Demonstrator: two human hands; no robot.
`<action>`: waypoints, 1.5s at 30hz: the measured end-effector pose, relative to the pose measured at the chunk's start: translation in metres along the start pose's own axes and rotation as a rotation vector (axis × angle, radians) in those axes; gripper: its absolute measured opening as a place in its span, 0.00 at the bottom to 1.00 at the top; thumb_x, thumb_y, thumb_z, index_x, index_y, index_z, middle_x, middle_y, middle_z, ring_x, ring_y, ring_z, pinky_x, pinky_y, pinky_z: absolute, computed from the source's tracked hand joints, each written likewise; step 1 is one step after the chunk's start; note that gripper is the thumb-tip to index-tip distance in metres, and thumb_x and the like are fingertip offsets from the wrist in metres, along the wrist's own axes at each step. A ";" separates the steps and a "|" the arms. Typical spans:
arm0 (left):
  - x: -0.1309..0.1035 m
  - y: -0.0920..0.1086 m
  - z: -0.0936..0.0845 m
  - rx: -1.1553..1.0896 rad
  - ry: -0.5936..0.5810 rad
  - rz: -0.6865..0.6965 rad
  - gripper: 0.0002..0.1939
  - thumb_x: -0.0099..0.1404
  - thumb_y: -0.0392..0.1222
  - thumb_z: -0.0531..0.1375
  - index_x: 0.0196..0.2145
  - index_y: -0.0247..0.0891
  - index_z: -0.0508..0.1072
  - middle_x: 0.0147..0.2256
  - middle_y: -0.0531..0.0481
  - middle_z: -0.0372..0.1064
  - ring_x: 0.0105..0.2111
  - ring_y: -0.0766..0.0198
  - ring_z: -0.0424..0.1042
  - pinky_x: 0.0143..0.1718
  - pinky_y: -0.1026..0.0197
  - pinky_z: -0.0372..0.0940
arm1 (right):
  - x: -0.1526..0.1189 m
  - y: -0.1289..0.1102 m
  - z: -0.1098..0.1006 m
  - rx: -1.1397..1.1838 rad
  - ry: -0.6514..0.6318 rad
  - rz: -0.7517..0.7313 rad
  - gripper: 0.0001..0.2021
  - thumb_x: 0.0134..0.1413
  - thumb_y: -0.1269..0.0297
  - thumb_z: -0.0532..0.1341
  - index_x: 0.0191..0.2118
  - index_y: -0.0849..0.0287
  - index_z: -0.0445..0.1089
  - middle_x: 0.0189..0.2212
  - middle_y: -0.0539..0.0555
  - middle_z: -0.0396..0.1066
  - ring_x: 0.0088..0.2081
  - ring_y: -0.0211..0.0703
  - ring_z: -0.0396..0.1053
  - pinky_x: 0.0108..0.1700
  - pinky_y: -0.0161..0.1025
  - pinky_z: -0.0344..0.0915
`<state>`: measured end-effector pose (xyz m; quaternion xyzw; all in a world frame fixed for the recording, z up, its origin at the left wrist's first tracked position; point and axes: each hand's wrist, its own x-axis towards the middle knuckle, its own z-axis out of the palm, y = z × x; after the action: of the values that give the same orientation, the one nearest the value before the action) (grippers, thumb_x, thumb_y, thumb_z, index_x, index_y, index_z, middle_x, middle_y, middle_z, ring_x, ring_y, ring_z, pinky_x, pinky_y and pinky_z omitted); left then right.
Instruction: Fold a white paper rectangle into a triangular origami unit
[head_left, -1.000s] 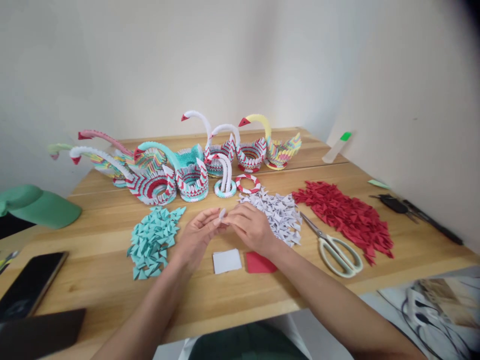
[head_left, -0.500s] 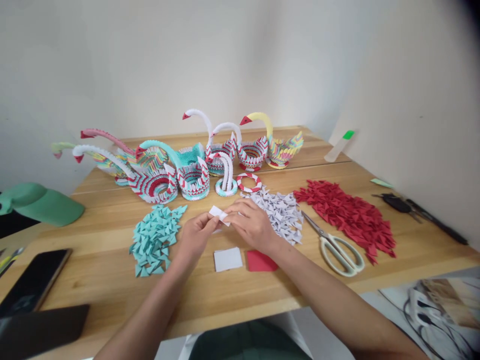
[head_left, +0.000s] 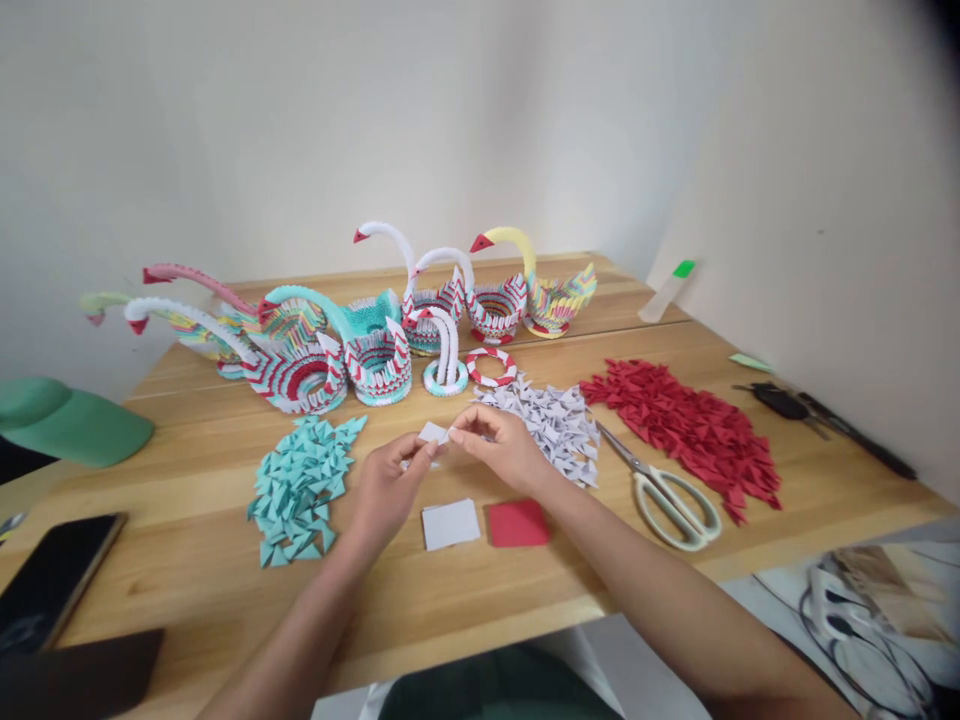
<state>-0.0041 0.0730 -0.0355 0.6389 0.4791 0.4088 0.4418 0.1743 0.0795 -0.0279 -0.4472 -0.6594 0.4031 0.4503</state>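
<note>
A small white piece of paper [head_left: 433, 433] is pinched between my two hands above the middle of the table. My left hand [head_left: 391, 482] grips its lower left part with thumb and fingers. On its right end, the fingertips of my right hand [head_left: 501, 445] are closed. Below the hands lie a stack of white paper [head_left: 451, 524] and a stack of red paper [head_left: 518, 523]. Folded white paper pieces [head_left: 555, 430] are heaped just right of my right hand. To the left of my left hand is a pile of turquoise folded pieces [head_left: 304, 490].
Several folded-paper swans [head_left: 300, 375] stand along the back, with a red-and-white paper ring [head_left: 491, 367] before them. Scissors [head_left: 664, 495] lie beside a red pile [head_left: 682, 430]. A phone [head_left: 56, 575] and green bottle [head_left: 82, 420] are left; keys [head_left: 780, 400] are right.
The camera view has shifted slightly, moving the table items left. My right hand's fingers have lifted and drawn back to the paper's right end; the red stack shows more fully.
</note>
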 end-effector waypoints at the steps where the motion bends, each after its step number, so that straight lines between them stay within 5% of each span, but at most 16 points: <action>1: 0.000 -0.001 0.000 0.002 -0.004 0.002 0.11 0.61 0.45 0.57 0.30 0.37 0.76 0.29 0.51 0.73 0.32 0.60 0.69 0.34 0.65 0.59 | 0.000 0.000 0.000 0.025 -0.001 0.023 0.05 0.53 0.64 0.60 0.31 0.60 0.69 0.27 0.48 0.71 0.28 0.36 0.66 0.32 0.33 0.62; 9: 0.000 -0.005 0.001 -0.046 -0.037 0.010 0.11 0.61 0.45 0.57 0.30 0.37 0.75 0.29 0.50 0.73 0.33 0.59 0.69 0.37 0.63 0.61 | 0.000 0.002 0.001 0.207 -0.030 0.119 0.06 0.51 0.63 0.62 0.31 0.60 0.67 0.28 0.50 0.72 0.31 0.38 0.69 0.35 0.35 0.63; 27: 0.001 0.005 0.006 -0.330 0.031 -0.101 0.10 0.57 0.45 0.61 0.27 0.35 0.70 0.25 0.52 0.69 0.27 0.66 0.65 0.33 0.65 0.60 | -0.004 0.000 0.009 0.156 -0.112 -0.024 0.15 0.54 0.69 0.57 0.48 0.57 0.62 0.29 0.48 0.66 0.31 0.35 0.65 0.35 0.33 0.62; 30: 0.003 0.005 0.004 -0.321 -0.005 -0.088 0.10 0.57 0.45 0.61 0.28 0.35 0.69 0.25 0.52 0.68 0.27 0.67 0.66 0.32 0.66 0.60 | -0.002 0.000 0.007 0.135 -0.159 -0.022 0.15 0.53 0.69 0.58 0.47 0.58 0.63 0.32 0.49 0.68 0.32 0.36 0.66 0.36 0.34 0.64; 34: 0.003 0.002 0.003 -0.241 -0.101 -0.080 0.09 0.58 0.44 0.61 0.29 0.35 0.70 0.26 0.50 0.70 0.28 0.65 0.68 0.32 0.65 0.61 | -0.002 -0.002 0.001 -0.039 -0.063 -0.032 0.09 0.52 0.67 0.59 0.40 0.59 0.69 0.31 0.50 0.70 0.31 0.36 0.66 0.34 0.34 0.63; 45: 0.001 0.009 0.004 -0.390 -0.077 -0.177 0.12 0.54 0.46 0.64 0.32 0.34 0.77 0.26 0.49 0.73 0.25 0.66 0.68 0.32 0.64 0.64 | -0.001 0.000 0.000 -0.005 -0.042 -0.040 0.05 0.54 0.64 0.58 0.34 0.59 0.69 0.29 0.49 0.71 0.30 0.37 0.66 0.33 0.33 0.62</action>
<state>0.0026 0.0718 -0.0276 0.5120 0.4279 0.4289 0.6090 0.1741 0.0781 -0.0284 -0.4265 -0.6786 0.4014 0.4432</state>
